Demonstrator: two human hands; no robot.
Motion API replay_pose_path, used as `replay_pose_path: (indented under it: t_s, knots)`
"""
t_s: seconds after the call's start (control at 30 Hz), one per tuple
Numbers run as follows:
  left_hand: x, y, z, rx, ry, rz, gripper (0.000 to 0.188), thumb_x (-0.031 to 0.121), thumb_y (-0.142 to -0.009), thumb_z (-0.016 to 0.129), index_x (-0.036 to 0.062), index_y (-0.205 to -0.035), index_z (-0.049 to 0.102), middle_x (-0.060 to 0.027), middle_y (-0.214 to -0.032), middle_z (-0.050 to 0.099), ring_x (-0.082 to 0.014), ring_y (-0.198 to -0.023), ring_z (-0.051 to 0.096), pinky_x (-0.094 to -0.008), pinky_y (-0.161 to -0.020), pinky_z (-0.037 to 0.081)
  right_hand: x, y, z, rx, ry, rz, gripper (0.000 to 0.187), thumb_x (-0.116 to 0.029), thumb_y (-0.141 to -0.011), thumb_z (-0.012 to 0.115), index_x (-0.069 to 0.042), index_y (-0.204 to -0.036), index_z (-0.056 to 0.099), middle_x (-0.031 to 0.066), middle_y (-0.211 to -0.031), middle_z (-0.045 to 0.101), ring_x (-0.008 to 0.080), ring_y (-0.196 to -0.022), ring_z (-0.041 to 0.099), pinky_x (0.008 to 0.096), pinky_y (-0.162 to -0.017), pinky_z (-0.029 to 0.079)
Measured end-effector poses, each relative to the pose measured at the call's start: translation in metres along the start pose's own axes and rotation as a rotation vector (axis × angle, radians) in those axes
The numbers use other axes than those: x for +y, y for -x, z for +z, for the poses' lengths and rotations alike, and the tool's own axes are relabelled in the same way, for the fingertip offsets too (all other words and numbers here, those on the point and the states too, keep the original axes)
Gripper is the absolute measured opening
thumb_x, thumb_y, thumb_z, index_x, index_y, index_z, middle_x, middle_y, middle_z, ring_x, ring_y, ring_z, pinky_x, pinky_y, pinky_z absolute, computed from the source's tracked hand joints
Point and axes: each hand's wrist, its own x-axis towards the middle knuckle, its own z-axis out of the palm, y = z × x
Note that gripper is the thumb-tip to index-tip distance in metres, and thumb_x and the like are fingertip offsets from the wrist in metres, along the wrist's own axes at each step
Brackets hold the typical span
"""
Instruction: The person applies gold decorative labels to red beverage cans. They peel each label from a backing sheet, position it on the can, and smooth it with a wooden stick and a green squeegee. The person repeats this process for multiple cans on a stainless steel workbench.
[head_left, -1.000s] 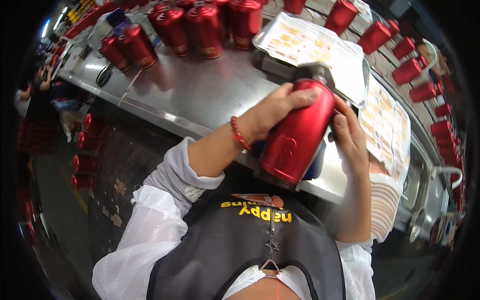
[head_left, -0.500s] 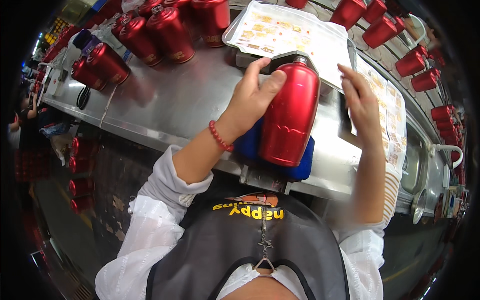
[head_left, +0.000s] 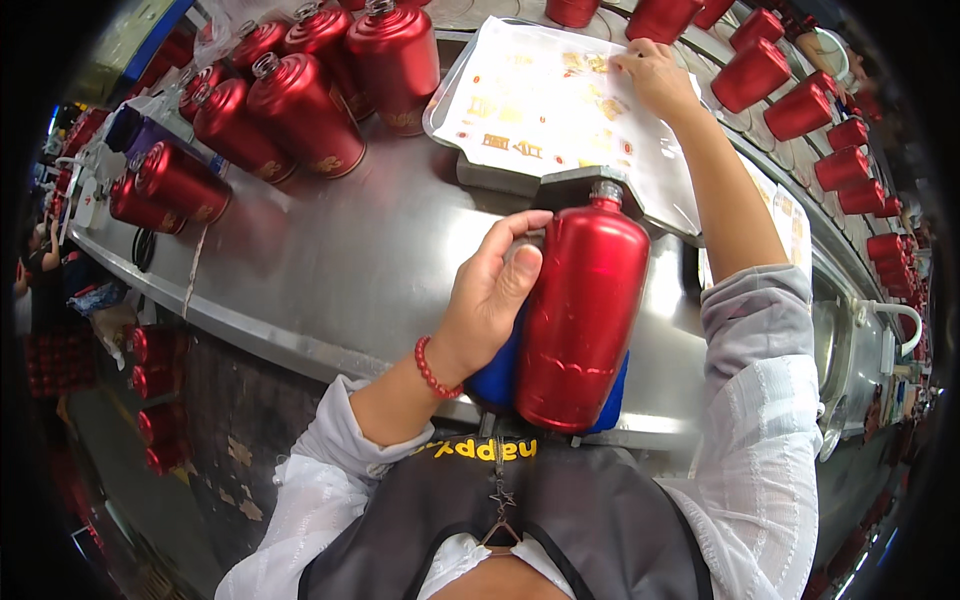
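Observation:
A shiny red bottle (head_left: 585, 310) with a clear threaded neck leans on a blue cloth (head_left: 492, 382) in front of me, its neck pointing away. My left hand (head_left: 490, 295) rests loosely against the bottle's left side, thumb and index finger apart; its other fingers are partly hidden. At the far side of a tray lined with white sheets, my right hand (head_left: 655, 78) bends its fingers down onto a decal sheet (head_left: 560, 110) printed with gold and red designs. Its fingertips come together at a small gold decal (head_left: 598, 62).
Several red bottles (head_left: 300, 110) stand at the back left of the metal table (head_left: 300, 270). More red bottles (head_left: 750, 75) sit along a conveyor at the right. Beside a dark angled support (head_left: 588, 176) is the tray's edge (head_left: 437, 105). A sink (head_left: 835, 345) lies farther right.
My right hand has moved from beside the bottle up to the far part of the decal sheet. My left thumb has come off the bottle's face. The view has shifted.

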Motion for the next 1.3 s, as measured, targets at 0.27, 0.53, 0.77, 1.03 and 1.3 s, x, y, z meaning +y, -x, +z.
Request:
replay_pose_path:
  t_s: [0.27, 0.53, 0.77, 1.03, 1.3]
  knots:
    - [0.002, 0.001, 0.001, -0.059, -0.050, 0.005, 0.066, 0.046, -0.104, 0.048, -0.0058, -0.143, 0.039, -0.0139, -0.137, 0.053, -0.0187, -0.126, 0.050, -0.0324, -0.108, 0.038, 0.026, -0.040, 0.023, -0.076, -0.189, 0.280, 0.039, -0.044, -0.086, 0.069, -0.022, -0.119, 0.073, 0.0133, -0.127, 0.062, 0.0370, -0.122, 0.054, 0.0483, -0.098, 0.049]
    - [0.001, -0.001, -0.008, -0.014, -0.120, 0.002, 0.060, 0.044, -0.104, 0.050, -0.0024, -0.142, 0.044, -0.0111, -0.131, 0.055, -0.0177, -0.117, 0.054, -0.0311, -0.102, 0.042, 0.008, -0.047, 0.022, 0.353, -0.377, 0.136, 0.019, -0.023, -0.087, 0.070, -0.008, -0.098, 0.075, 0.0135, -0.107, 0.069, 0.0310, -0.096, 0.067, 0.0398, -0.089, 0.052]
    - [0.057, -0.099, -0.059, 0.076, -0.798, 0.325, 0.032, 0.025, -0.099, 0.058, 0.0007, -0.118, 0.067, -0.0103, -0.109, 0.064, -0.0158, -0.100, 0.059, -0.0286, -0.090, 0.046, -0.001, -0.032, -0.020, 0.379, -0.406, -0.040, 0.019, -0.021, -0.092, 0.068, -0.003, -0.098, 0.067, 0.0126, -0.111, 0.066, 0.0327, -0.099, 0.064, 0.0384, -0.087, 0.049]
    - [0.009, -0.220, -0.050, -0.097, -0.497, -0.016, 0.057, 0.022, -0.088, 0.072, 0.0001, -0.136, 0.050, -0.0087, -0.118, 0.065, -0.0151, -0.108, 0.060, -0.0296, -0.095, 0.046, -0.016, -0.004, -0.093, 0.349, -0.595, -0.272, 0.024, -0.026, -0.098, 0.065, -0.004, -0.106, 0.066, 0.0087, -0.124, 0.065, 0.0226, -0.114, 0.061, 0.0321, -0.097, 0.047]
    - [0.014, -0.205, -0.026, -0.217, -0.131, 0.152, 0.027, 0.020, -0.095, 0.065, 0.0006, -0.113, 0.067, -0.0037, -0.105, 0.070, -0.0093, -0.100, 0.061, -0.0259, -0.093, 0.046, -0.024, 0.037, -0.105, 0.181, -0.956, 0.086, 0.030, -0.034, -0.099, 0.063, -0.005, -0.106, 0.065, 0.0089, -0.129, 0.064, 0.0159, -0.116, 0.058, 0.0284, -0.098, 0.044]
